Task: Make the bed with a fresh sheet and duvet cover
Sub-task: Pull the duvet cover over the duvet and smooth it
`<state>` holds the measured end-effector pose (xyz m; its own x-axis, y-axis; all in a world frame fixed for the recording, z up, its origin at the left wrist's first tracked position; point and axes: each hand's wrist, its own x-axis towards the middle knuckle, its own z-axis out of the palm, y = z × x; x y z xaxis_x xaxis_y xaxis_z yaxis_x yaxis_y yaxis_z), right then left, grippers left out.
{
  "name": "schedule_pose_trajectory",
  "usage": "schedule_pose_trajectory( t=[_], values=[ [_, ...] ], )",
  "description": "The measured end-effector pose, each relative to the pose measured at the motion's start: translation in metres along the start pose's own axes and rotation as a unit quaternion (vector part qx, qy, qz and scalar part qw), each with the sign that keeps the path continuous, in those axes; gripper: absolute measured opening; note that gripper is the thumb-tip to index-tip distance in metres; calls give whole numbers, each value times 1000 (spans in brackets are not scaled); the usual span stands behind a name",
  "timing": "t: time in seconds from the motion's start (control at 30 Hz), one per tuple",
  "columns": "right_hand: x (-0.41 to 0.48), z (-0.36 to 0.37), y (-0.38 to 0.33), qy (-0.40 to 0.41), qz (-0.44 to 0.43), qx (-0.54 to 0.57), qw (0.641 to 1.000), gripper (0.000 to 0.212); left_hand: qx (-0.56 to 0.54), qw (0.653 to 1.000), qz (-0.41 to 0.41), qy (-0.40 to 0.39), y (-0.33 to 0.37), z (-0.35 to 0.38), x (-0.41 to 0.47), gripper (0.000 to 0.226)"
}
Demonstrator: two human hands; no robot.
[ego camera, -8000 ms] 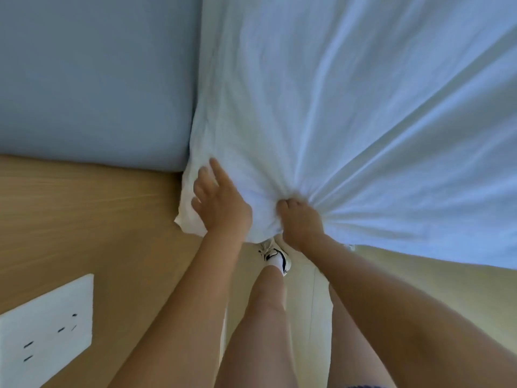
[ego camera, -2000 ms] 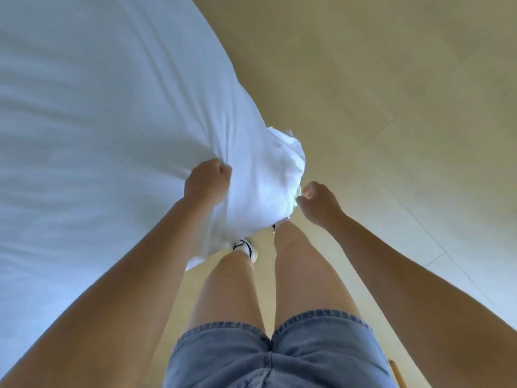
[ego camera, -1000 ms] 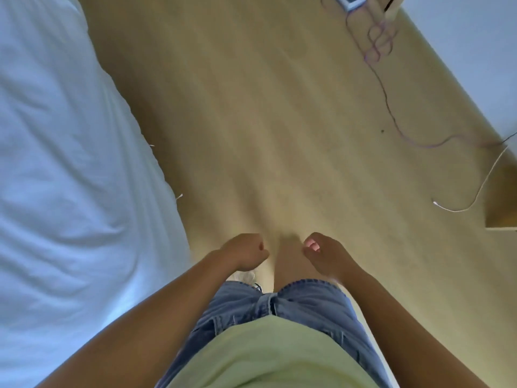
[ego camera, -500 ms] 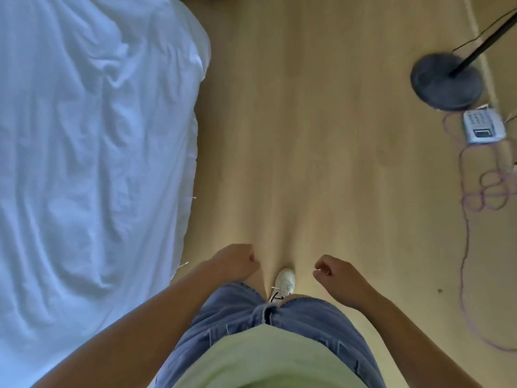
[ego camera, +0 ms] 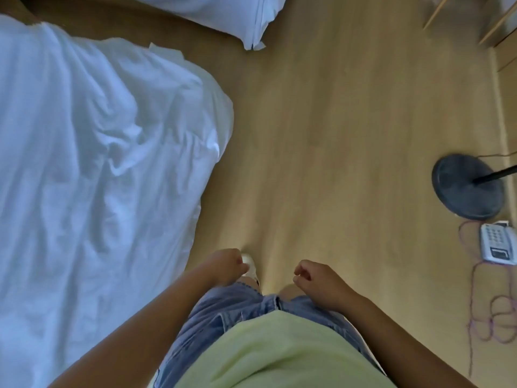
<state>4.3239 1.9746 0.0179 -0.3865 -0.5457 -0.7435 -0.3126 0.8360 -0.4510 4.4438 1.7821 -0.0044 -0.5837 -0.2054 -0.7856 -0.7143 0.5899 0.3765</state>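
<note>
Underfoot, pale wooden floor (ego camera: pixel 335 135), bare down the middle of the room from near to far. Along the left, a bed draped in a white sheet (ego camera: pixel 98 163), rumpled and creased, its rounded corner bulging out over the floor toward the middle. At the far edge, more white bedding (ego camera: pixel 232 15) lying on the floor, one corner pointing right; cannot tell whether pillow or duvet. On the right, a dark round stand base (ego camera: pixel 467 189) with a black pole (ego camera: pixel 498 175) slanting off to the right, and just near of it a white telephone (ego camera: pixel 498 243) trailing a looped purple cord (ego camera: pixel 492 312). At the far right corner, pale wooden furniture edges (ego camera: pixel 500 32), blurred.

Near the bottom, left hand (ego camera: pixel 226 266) and right hand (ego camera: pixel 316 281) held out in front of the waist, fingers loosely curled inward, nothing in either, touching nothing. Between them, a white shoe (ego camera: pixel 250 268) on the floor, partly behind the left hand. Below, denim shorts (ego camera: pixel 223 309) and a pale yellow top (ego camera: pixel 279 354).

Sheet's near edge just left of the left hand, not touching it; well apart from the right hand.
</note>
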Motion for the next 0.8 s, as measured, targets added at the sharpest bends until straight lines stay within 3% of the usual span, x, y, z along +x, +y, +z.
schedule_pose_trajectory(
  t=[0.3, 0.53, 0.8],
  values=[
    [155, -172, -51, -17, -30, -38, 999, 14, -69, 996, -48, 21, 40, -154, 130, 24],
    [296, -355, -86, -1, -77, -176, 981, 14, -141, 984, -99, 40, 96, -273, 230, 34],
    [425, -461, -182, -103, -140, -267, 948, 18, -296, 941, -123, 106, 111, -384, 316, 17]
  ],
)
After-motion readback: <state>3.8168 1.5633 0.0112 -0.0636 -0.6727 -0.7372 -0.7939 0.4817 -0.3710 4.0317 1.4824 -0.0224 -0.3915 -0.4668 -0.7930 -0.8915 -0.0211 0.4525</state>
